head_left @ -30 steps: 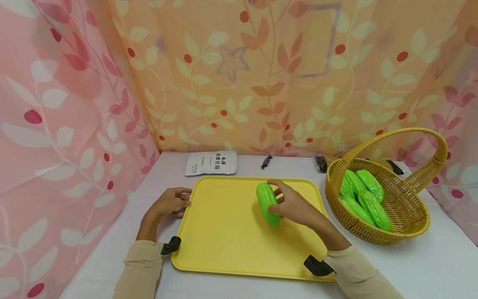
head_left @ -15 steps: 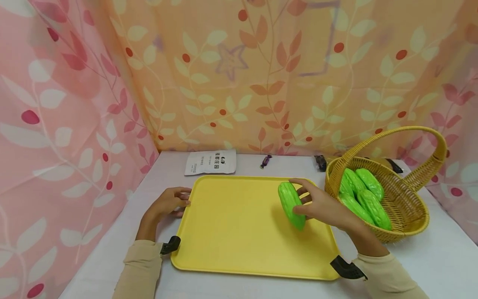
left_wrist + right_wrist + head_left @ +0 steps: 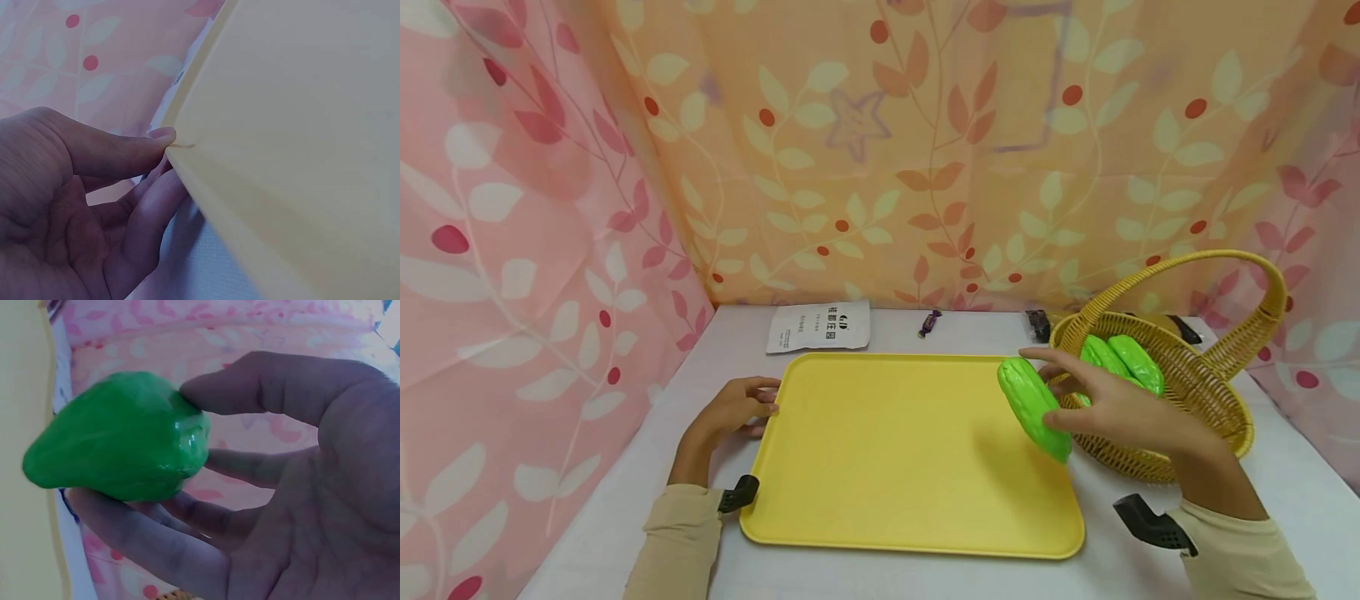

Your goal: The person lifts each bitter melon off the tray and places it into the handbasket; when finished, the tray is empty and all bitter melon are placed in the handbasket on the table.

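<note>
My right hand (image 3: 1120,407) holds a glossy green bitter melon (image 3: 1032,407) above the right side of the yellow tray (image 3: 887,467). In the right wrist view, the thumb presses one side of the bitter melon (image 3: 119,437) and the other fingers curl along the opposite side. At the tray's left edge, my left hand (image 3: 730,410) pinches the rim. The left wrist view has its thumb on top of the tray's rim (image 3: 219,219), with fingers beneath. Several more green bitter melons (image 3: 1138,362) lie in a wicker basket (image 3: 1217,342), partly hidden behind my right hand.
Behind the tray lie a white packet (image 3: 820,327) and a small purple-wrapped candy (image 3: 930,323). A dark wrapped item (image 3: 1039,325) sits left of the basket's back. The basket's tall handle (image 3: 1195,258) arches upward. Patterned cloth (image 3: 850,183) hangs behind the white table.
My right hand has carried the bitter melon rightward, from over the tray's middle to its right edge near the basket. My left hand keeps its place on the tray rim.
</note>
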`<state>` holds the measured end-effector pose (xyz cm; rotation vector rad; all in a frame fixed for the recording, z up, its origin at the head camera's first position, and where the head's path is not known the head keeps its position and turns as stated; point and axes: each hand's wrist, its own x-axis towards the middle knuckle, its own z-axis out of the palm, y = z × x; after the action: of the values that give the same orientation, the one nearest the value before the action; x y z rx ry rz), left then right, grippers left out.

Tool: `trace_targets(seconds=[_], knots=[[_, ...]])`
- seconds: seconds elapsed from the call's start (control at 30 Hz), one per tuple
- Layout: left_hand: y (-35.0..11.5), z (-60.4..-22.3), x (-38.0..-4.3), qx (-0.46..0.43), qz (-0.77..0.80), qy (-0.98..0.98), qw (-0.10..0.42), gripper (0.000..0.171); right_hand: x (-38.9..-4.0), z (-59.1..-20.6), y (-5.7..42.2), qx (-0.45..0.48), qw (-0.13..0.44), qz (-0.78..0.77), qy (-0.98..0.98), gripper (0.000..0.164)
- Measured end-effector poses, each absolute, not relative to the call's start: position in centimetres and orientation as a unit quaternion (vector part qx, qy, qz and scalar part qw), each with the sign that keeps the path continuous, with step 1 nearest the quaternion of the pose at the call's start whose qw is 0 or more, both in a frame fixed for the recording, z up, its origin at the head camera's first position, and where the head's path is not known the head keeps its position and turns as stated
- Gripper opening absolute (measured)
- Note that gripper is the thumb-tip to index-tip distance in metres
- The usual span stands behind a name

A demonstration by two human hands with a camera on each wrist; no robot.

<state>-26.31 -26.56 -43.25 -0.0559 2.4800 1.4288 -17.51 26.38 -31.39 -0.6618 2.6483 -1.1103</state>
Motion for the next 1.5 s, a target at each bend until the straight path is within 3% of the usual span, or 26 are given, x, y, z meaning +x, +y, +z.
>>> trace_targets(seconds=[0.57, 1.1, 1.5], knots=[[-26.6, -43.2, -26.3, -0.021, 0.494, 0.858, 0.14, 0.057, -16.8, -30.2, 33.0, -0.219, 0.057, -0.318, 0.921, 0.08], [-26.4, -43.2, -26.4, -0.038, 0.487, 0.861, 0.142, 0.056, -17.1, -31.0, 39.8, -0.105, 0.065, -0.329, 0.936, 0.082], [-26.4, -43.4, -26.4, -0.037, 0.487, 0.861, 0.142, 0.057, -17.9, -32.9, 42.7, -0.081, 0.065, -0.361, 0.927, 0.078]])
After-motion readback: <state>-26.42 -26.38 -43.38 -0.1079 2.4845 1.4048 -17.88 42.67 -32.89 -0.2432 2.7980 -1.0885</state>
